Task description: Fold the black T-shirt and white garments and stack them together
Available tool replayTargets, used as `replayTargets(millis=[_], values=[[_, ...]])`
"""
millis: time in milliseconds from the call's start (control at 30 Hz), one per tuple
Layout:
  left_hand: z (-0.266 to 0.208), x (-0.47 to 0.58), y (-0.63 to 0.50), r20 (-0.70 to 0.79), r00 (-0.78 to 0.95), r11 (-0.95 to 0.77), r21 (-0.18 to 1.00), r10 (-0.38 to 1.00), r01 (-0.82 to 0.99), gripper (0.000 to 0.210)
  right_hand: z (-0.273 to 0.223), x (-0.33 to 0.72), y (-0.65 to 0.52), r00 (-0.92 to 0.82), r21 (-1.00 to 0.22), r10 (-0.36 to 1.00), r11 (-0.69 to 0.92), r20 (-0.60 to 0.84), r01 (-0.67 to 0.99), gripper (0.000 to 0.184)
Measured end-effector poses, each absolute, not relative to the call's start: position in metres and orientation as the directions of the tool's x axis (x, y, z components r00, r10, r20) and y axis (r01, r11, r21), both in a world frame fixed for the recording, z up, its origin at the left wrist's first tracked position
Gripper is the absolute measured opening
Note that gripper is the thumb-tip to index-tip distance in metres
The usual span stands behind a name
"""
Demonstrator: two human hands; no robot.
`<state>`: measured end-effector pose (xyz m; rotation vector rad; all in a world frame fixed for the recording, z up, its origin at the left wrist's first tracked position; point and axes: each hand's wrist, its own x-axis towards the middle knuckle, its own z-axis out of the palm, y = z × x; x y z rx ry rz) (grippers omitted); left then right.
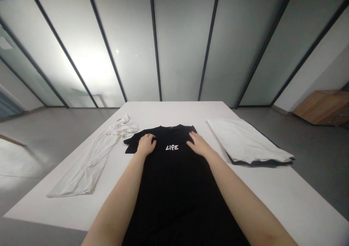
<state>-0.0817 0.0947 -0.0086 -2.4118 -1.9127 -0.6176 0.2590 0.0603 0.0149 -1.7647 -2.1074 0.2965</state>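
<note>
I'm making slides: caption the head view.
Left hand and right hand on a black T-shirt, between a crumpled white garment and folded white cloth.

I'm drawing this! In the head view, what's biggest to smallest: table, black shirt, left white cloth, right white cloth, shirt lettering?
1. Table, counting its covered part
2. Black shirt, lower edge unclear
3. Left white cloth and right white cloth: too alike to rank
4. Shirt lettering

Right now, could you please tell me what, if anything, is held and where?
Nothing appears held: the left hand and right hand rest open on the black shirt, near its shoulders.
</note>
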Motion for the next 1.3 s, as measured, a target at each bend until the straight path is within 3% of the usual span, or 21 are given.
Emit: replayTargets(millis=[100, 200, 267, 500, 600, 700, 833, 967, 1100, 1300], values=[[-0.009, -0.082, 0.094, 0.304, 0.184, -0.261, 0.236, 0.935, 0.936, 0.026, 0.007, 0.239, 0.052, -0.192, -0.279, 0.981, 0.185, 0.002, 0.942, 0.055], [-0.008, -0.081, 0.094, 0.301, 0.185, -0.26, 0.234, 0.935, 0.937, 0.026, 0.008, 0.234, 0.05, -0.178, -0.305, 0.98, 0.196, 0.087, 0.932, 0.027], [-0.008, -0.081, 0.094, 0.298, 0.181, -0.256, 0.236, 0.937, 0.938, 0.026, 0.012, 0.235, 0.051, -0.165, -0.345, 0.975, 0.208, 0.15, 0.915, 0.019], [-0.01, -0.082, 0.095, 0.304, 0.179, -0.256, 0.239, 0.936, 0.937, 0.026, 0.023, 0.236, 0.055, -0.204, -0.474, 0.941, 0.314, 0.27, 0.823, 0.026], [-0.008, -0.081, 0.094, 0.3, 0.185, -0.262, 0.239, 0.936, 0.935, 0.026, 0.024, 0.237, 0.052, -0.352, -0.594, 0.916, 0.395, 0.194, 0.701, 0.023], [-0.006, -0.079, 0.092, 0.3, 0.178, -0.255, 0.24, 0.937, 0.937, 0.025, 0.026, 0.24, 0.052, -0.401, -0.621, 0.903, 0.405, 0.155, 0.671, 0.024], [-0.004, -0.077, 0.09, 0.293, 0.159, -0.237, 0.253, 0.943, 0.938, 0.024, 0.029, 0.237, 0.061, -0.255, -0.564, 0.937, 0.347, 0.238, 0.749, 0.04], [-0.003, -0.076, 0.088, 0.281, 0.151, -0.23, 0.274, 0.948, 0.934, 0.024, 0.02, 0.226, 0.077, -0.19, -0.384, 0.974, 0.223, 0.122, 0.896, 0.054], [-0.003, -0.078, 0.088, 0.288, 0.162, -0.241, 0.265, 0.944, 0.934, 0.024, 0.007, 0.225, 0.093, -0.059, -0.293, 0.998, 0.059, 0.009, 0.954, 0.064], [-0.004, -0.078, 0.088, 0.292, 0.158, -0.238, 0.265, 0.944, 0.934, 0.024, 0.015, 0.237, 0.122, 0.134, -0.236, 0.991, -0.134, -0.015, 0.963, 0.058]])
